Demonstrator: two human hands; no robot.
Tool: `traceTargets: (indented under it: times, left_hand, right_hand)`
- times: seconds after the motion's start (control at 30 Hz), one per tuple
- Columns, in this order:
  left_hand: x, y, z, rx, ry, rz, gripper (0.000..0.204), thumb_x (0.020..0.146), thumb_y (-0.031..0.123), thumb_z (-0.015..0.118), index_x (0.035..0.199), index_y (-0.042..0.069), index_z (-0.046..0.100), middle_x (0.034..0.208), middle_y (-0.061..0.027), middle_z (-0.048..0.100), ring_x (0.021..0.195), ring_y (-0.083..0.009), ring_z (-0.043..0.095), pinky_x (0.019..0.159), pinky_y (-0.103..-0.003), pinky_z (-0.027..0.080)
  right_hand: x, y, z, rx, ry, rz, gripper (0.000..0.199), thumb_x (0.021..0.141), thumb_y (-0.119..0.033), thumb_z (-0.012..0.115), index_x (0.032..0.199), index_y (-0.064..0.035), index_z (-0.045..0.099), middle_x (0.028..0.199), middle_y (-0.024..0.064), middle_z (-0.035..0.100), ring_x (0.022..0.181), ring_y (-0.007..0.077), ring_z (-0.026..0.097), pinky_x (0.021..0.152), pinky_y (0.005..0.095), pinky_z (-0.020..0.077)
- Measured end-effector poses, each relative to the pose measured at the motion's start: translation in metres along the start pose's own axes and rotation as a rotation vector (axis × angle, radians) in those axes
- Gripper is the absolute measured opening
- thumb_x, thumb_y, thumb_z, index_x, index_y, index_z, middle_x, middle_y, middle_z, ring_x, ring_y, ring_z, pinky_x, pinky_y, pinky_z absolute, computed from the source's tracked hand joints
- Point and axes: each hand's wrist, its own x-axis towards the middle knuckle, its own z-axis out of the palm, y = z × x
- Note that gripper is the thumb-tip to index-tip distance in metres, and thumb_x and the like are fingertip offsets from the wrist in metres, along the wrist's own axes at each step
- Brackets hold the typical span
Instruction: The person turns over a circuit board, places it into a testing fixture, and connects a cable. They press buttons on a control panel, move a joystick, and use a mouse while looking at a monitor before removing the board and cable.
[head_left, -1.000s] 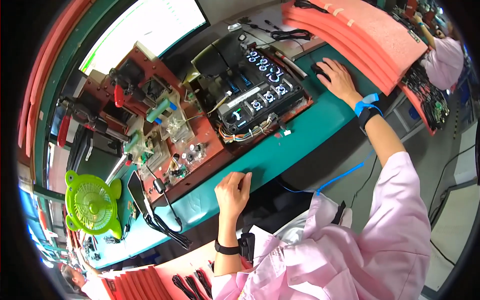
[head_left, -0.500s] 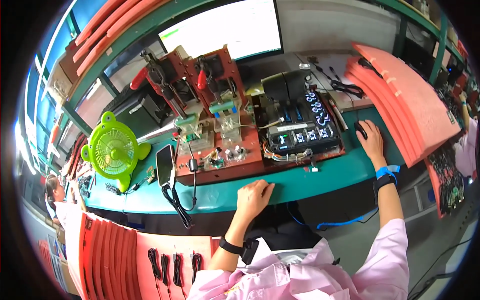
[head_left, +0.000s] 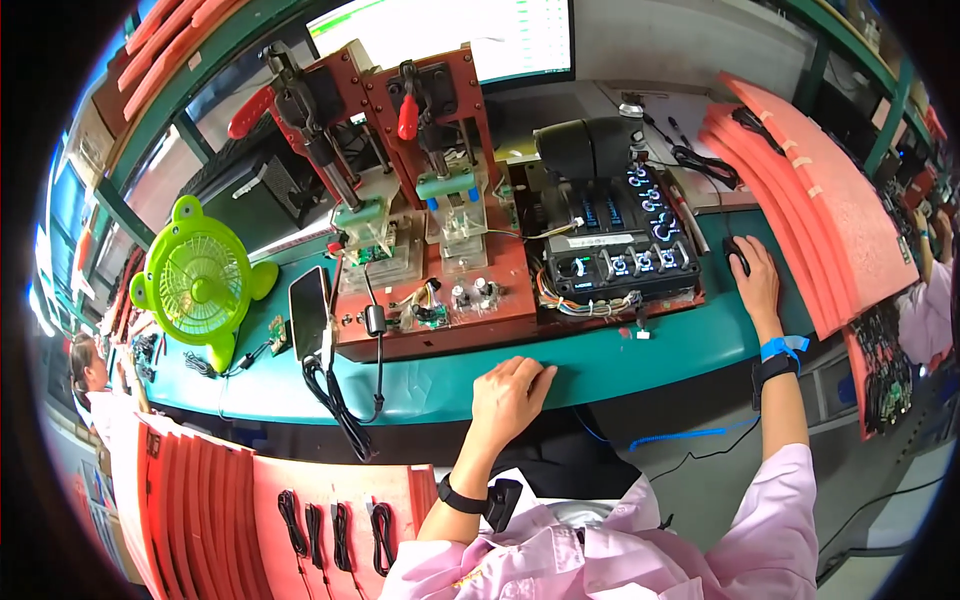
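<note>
My left hand lies palm down on the green bench top at its front edge, fingers loosely curled, holding nothing. My right hand rests over a black computer mouse at the right of the bench; a blue strap and a dark band are on that wrist. Between my hands stands a red-brown test fixture with two toggle clamps with red handles. Beside it sits a black unit with lit blue displays.
A monitor stands behind the fixture. A green frog-shaped fan and a phone are at the left. Stacked orange foam trays lie at the right, more with black cables at lower left. Other people work at both sides.
The view has swung so the bench now lies level and closer. My left hand stays at the bench's front edge and my right hand stays on the mouse.
</note>
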Motion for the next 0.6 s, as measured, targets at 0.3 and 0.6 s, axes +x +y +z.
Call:
traceTargets:
  times: [0.3, 0.6]
  left_hand:
    - [-0.0024, 0.0005, 0.0, -0.045, -0.031, 0.025, 0.019, 0.072, 0.014, 0.066, 0.063, 0.004, 0.053, 0.059, -0.0082, 0.053, 0.053, -0.0264, 0.053, 0.047, -0.034, 0.04]
    - [-0.0041, -0.0021, -0.002, -0.037, -0.046, 0.018, 0.018, 0.072, 0.014, 0.066, 0.063, 0.004, 0.054, 0.059, -0.0079, 0.053, 0.053, -0.0261, 0.053, 0.047, -0.034, 0.04]
  right_hand:
    - [-0.0035, -0.0016, -0.0037, 0.012, -0.004, 0.032, 0.027, 0.08, -0.017, 0.054, 0.106, -0.009, 0.057, 0.113, 0.0126, 0.052, 0.097, 0.0334, 0.05, 0.081, 0.0392, 0.0425]
    - [-0.0071, -0.0008, -0.0034, 0.01, 0.016, 0.079, 0.028, 0.078, -0.017, 0.055, 0.105, -0.0088, 0.057, 0.112, 0.0126, 0.053, 0.097, 0.0336, 0.05, 0.081, 0.0393, 0.0423]
